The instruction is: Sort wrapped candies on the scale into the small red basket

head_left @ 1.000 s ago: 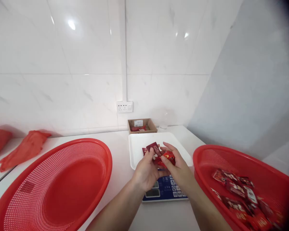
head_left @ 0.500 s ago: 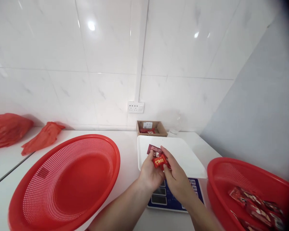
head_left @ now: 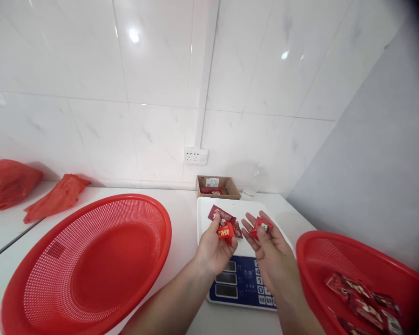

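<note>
Above the scale, the left hand clasps several packets and the right hand one red packet, all presumably light, slick and best pinched at the edges.

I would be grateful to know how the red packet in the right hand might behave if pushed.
The red packet would probably feel light, being small against the right hand holding it. It seems unlikely to roll, given its angular outline. Its wrapper looks creased, so its edges may flex; the filling is hidden.
</note>
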Action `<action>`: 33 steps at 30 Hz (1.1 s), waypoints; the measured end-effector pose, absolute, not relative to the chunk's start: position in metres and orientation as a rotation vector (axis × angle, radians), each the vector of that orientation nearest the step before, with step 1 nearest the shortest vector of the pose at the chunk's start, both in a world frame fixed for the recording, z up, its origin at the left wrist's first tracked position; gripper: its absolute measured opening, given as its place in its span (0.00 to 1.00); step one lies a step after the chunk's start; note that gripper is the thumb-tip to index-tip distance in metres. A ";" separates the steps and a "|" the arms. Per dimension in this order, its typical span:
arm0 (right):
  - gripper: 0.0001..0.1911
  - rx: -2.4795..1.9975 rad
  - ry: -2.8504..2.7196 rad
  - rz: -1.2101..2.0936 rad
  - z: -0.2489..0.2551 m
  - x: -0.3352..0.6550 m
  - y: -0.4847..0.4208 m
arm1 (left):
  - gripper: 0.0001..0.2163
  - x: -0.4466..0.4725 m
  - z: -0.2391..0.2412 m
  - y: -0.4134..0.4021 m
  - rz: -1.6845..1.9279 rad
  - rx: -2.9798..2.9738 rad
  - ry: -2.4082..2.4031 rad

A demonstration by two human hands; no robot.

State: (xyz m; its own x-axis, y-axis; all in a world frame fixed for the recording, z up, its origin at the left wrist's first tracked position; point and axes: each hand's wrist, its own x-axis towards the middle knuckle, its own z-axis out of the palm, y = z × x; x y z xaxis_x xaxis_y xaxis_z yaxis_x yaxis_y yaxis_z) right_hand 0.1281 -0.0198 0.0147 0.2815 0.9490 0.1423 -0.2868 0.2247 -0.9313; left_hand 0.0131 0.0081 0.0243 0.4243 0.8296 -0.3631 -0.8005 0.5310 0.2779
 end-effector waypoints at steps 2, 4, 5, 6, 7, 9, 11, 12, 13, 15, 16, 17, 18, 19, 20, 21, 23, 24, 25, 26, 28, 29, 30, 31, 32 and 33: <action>0.18 -0.944 -0.821 1.097 0.015 0.131 -0.020 | 0.13 0.012 0.026 0.008 1.022 0.109 0.537; 0.16 -0.930 -0.791 1.149 0.013 0.132 -0.021 | 0.12 0.011 0.026 0.008 1.035 0.152 0.555; 0.15 -0.927 -0.788 1.160 0.013 0.133 -0.022 | 0.12 0.011 0.026 0.008 1.044 0.173 0.549; 0.15 -0.924 -0.793 1.162 0.012 0.133 -0.023 | 0.12 0.011 0.026 0.008 1.047 0.195 0.539; 0.15 -0.923 -0.805 1.159 0.012 0.132 -0.024 | 0.12 0.011 0.026 0.007 1.046 0.214 0.531; 0.15 -0.924 -0.835 1.153 0.012 0.131 -0.026 | 0.12 0.011 0.026 0.006 1.035 0.250 0.532; 0.15 -0.933 -0.866 1.160 0.013 0.130 -0.029 | 0.13 0.012 0.026 0.005 1.021 0.300 0.559; 0.15 -0.942 -0.884 1.167 0.014 0.129 -0.029 | 0.12 0.013 0.026 0.004 1.023 0.337 0.573; 0.16 -0.956 -0.900 1.173 0.016 0.128 -0.030 | 0.12 0.013 0.026 0.003 1.035 0.385 0.580; 0.17 -0.996 -0.923 1.180 0.018 0.127 -0.032 | 0.12 0.014 0.025 0.001 1.093 0.500 0.574; 0.18 -1.019 -0.929 1.178 0.019 0.126 -0.032 | 0.12 0.015 0.025 0.000 1.133 0.558 0.567; 0.19 -1.040 -0.931 1.173 0.019 0.126 -0.033 | 0.14 0.015 0.024 -0.001 1.172 0.613 0.564; 0.20 -1.056 -0.932 1.170 0.019 0.127 -0.033 | 0.17 0.014 0.024 -0.002 1.206 0.664 0.568; 0.20 -1.063 -0.937 1.169 0.019 0.127 -0.033 | 0.21 0.014 0.023 -0.003 1.229 0.720 0.580; 0.20 -1.064 -0.943 1.170 0.018 0.128 -0.033 | 0.25 0.013 0.023 -0.004 1.242 0.788 0.597; 0.20 -1.060 -0.952 1.175 0.017 0.129 -0.033 | 0.28 0.012 0.022 -0.005 1.252 0.868 0.618; 0.20 -1.049 -0.958 1.176 0.016 0.131 -0.033 | 0.27 0.010 0.022 -0.006 1.280 1.046 0.674; 0.19 -1.047 -0.958 1.170 0.015 0.132 -0.033 | 0.24 0.010 0.023 -0.007 1.289 1.135 0.697; 0.19 -1.045 -0.954 1.160 0.014 0.133 -0.033 | 0.20 0.010 0.023 -0.008 1.291 1.209 0.713; 0.18 -1.046 -0.948 1.146 0.013 0.133 -0.033 | 0.17 0.009 0.024 -0.008 1.290 1.262 0.721; 0.17 -1.047 -0.944 1.118 0.012 0.135 -0.033 | 0.12 0.010 0.026 -0.010 1.272 1.312 0.724; 0.17 -1.051 -0.947 1.109 0.012 0.135 -0.033 | 0.12 0.010 0.026 -0.010 1.259 1.310 0.718; 0.17 -1.056 -0.950 1.098 0.011 0.136 -0.034 | 0.11 0.011 0.027 -0.010 1.241 1.292 0.706; 0.17 -1.060 -0.955 1.089 0.011 0.136 -0.034 | 0.11 0.011 0.027 -0.011 1.216 1.267 0.686; 0.17 -1.065 -0.962 1.078 0.010 0.137 -0.034 | 0.11 0.012 0.026 -0.011 1.184 1.242 0.661; 0.18 -1.072 -0.967 1.061 0.010 0.137 -0.035 | 0.11 0.012 0.026 -0.012 1.152 1.221 0.637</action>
